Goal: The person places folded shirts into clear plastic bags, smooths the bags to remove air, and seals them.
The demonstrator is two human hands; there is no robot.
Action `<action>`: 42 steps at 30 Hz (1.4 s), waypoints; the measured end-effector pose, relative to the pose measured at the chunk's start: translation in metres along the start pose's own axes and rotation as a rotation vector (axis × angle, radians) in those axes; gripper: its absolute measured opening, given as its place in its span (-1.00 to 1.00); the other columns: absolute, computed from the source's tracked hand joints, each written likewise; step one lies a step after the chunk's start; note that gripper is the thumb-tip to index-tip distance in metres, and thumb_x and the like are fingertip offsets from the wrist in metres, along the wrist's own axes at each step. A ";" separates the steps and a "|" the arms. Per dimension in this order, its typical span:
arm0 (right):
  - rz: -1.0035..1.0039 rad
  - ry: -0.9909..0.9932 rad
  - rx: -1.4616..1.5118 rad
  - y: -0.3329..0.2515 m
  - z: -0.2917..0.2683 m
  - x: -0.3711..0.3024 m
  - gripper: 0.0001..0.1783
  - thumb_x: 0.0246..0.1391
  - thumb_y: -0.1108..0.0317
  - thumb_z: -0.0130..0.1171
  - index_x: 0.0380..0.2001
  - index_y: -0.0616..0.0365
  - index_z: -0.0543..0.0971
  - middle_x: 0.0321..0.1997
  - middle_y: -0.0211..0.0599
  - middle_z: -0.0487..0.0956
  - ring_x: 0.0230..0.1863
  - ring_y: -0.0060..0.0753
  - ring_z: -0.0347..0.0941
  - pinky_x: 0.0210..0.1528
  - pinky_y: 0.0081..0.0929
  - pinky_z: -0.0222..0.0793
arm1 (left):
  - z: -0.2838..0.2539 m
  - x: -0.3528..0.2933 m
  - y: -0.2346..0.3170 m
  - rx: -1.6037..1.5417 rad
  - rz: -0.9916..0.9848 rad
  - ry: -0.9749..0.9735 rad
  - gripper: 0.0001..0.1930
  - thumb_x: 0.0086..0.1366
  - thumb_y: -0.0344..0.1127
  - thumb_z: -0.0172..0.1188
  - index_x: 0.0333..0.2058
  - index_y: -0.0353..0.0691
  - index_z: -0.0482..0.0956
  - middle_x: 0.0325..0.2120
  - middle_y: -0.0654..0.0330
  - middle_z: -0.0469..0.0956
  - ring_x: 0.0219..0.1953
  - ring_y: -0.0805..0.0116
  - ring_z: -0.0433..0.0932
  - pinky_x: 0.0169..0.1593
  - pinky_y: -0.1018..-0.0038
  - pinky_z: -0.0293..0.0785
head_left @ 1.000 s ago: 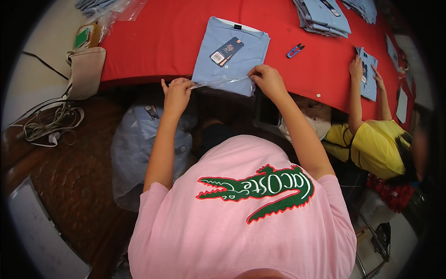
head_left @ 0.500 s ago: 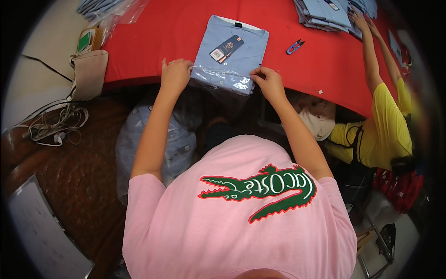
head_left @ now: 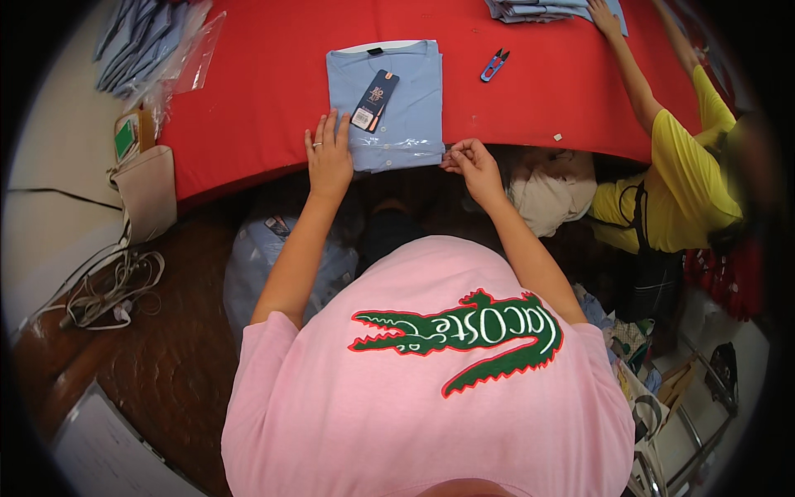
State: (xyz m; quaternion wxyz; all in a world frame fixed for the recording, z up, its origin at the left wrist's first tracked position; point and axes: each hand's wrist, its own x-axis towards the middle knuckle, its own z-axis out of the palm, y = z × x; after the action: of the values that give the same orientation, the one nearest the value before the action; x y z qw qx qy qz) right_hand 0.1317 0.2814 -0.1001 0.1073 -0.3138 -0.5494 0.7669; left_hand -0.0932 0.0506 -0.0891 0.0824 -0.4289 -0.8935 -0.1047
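Note:
A folded light-blue shirt (head_left: 418,99) lies on the red-covered table in front of me, with a dark hang tag (head_left: 377,98) on its chest. A clear plastic bag (head_left: 402,149) covers its lower part. My left hand (head_left: 331,161) rests along the shirt's lower left edge, fingers stretched out and open. At the lower right corner, my right hand (head_left: 478,170) is closed in a pinch at the edge of the plastic bag. The fingertips partly hide what they hold.
Blue-handled thread snips (head_left: 495,65) lie to the right on the red table (head_left: 269,83). Folded blue shirts (head_left: 141,45) and clear bags (head_left: 197,62) are at the far left. A person in yellow (head_left: 691,170) reaches to another shirt stack (head_left: 538,10). Cables (head_left: 116,290) coil at the left.
The shirt has turned and now sits nearly square to me. My left hand has gone from gripping the bag's edge to lying spread on the shirt's side. The view has shifted slightly.

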 end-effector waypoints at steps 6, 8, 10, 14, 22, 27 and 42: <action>-0.072 0.120 -0.359 -0.060 0.017 0.024 -0.93 0.31 0.48 0.32 -0.20 0.26 0.68 -0.22 -0.37 0.62 -0.33 -0.59 0.61 -0.32 -0.57 0.49 | 0.000 0.002 -0.008 -0.154 0.002 0.027 -0.36 0.31 -0.50 0.16 0.39 -0.12 0.41 0.44 0.09 0.34 0.50 0.08 0.30 0.55 -0.11 0.06; -0.175 0.127 -0.438 -0.067 0.026 0.035 -0.94 0.24 0.54 0.34 -0.26 0.31 0.68 -0.27 -0.35 0.60 -0.39 -0.59 0.57 -0.35 -0.54 0.48 | -0.007 0.003 -0.013 -0.202 0.003 0.008 -0.42 0.29 -0.50 0.17 0.32 -0.15 0.47 0.40 0.10 0.38 0.48 0.08 0.32 0.56 -0.12 0.04; -0.195 0.099 -0.531 -0.078 0.036 0.041 -0.94 0.22 0.55 0.35 -0.26 0.33 0.68 -0.28 -0.34 0.59 -0.41 -0.59 0.56 -0.35 -0.54 0.47 | -0.018 0.004 -0.020 -0.329 -0.019 -0.020 -0.53 0.30 -0.49 0.16 0.20 -0.18 0.54 0.32 0.09 0.44 0.45 0.06 0.35 0.56 -0.10 0.03; -0.159 0.127 -0.602 -0.069 0.037 0.056 -0.94 0.21 0.56 0.35 -0.26 0.31 0.68 -0.29 -0.34 0.60 -0.42 -0.59 0.56 -0.36 -0.55 0.46 | -0.048 0.015 -0.034 -0.631 0.072 -0.087 -0.73 0.29 -0.46 0.22 -0.03 -0.21 0.63 0.16 0.08 0.51 0.33 0.00 0.42 0.51 -0.01 0.13; -0.096 0.105 -0.389 -0.053 0.012 0.047 -0.92 0.28 0.54 0.31 -0.17 0.25 0.70 -0.42 -0.44 0.68 -0.44 -0.64 0.57 -0.42 -0.62 0.42 | -0.044 0.032 -0.047 -0.645 0.092 -0.156 -0.82 0.30 -0.32 0.41 -0.25 -0.24 0.59 -0.18 0.17 0.59 -0.03 0.07 0.56 0.21 0.14 0.37; 0.109 0.246 -0.405 -0.067 0.022 0.026 -0.92 0.29 0.51 0.33 -0.18 0.28 0.69 -0.38 -0.40 0.68 -0.45 -0.62 0.58 -0.43 -0.60 0.45 | -0.048 0.052 -0.040 -0.620 0.090 -0.192 -0.84 0.33 -0.33 0.37 -0.27 -0.25 0.56 -0.31 0.10 0.61 -0.15 -0.01 0.60 0.12 0.12 0.42; 0.063 0.172 -0.378 -0.083 0.026 0.052 -0.91 0.26 0.51 0.33 -0.18 0.23 0.70 -0.38 -0.40 0.67 -0.48 -0.62 0.56 -0.44 -0.60 0.47 | -0.042 0.065 -0.047 -1.016 -0.289 -0.668 -0.73 0.36 -0.45 0.30 0.00 -0.22 0.53 -0.27 0.17 0.68 -0.10 0.26 0.70 0.14 0.33 0.48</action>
State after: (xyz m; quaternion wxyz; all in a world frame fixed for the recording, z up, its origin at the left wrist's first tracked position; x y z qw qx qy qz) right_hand 0.0604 0.3195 -0.0381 0.0690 -0.4095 -0.6622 0.6237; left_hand -0.1678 0.0602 -0.0382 -0.4308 -0.2990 -0.7585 -0.3868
